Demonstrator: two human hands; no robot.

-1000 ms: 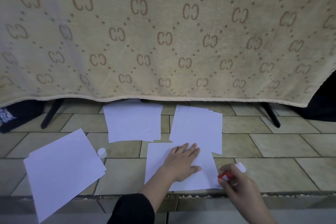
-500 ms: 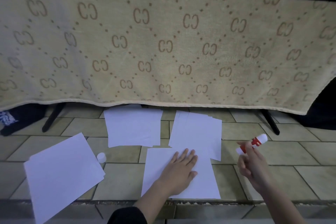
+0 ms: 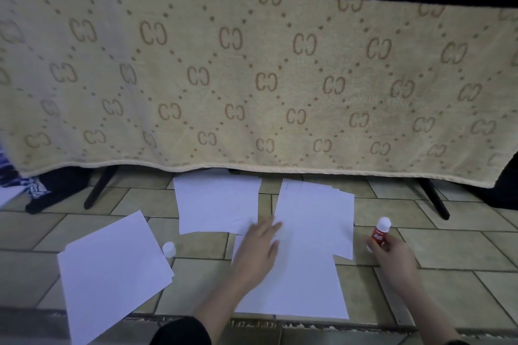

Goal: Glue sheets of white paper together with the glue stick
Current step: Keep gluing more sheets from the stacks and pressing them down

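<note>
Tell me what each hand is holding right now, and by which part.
The right hand grips the glue stick by the lower end of its red body. The left hand holds nothing; it lies flat on the paper sheet.

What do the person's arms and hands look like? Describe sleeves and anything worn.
Both hands are bare: no gloves, rings or watch visible. The left hand extends from a forearm bare up to a dark, apparently black sleeve pushed up near the elbow. The right hand shows a bare forearm, with a dark cuff edge at the frame bottom.
</note>
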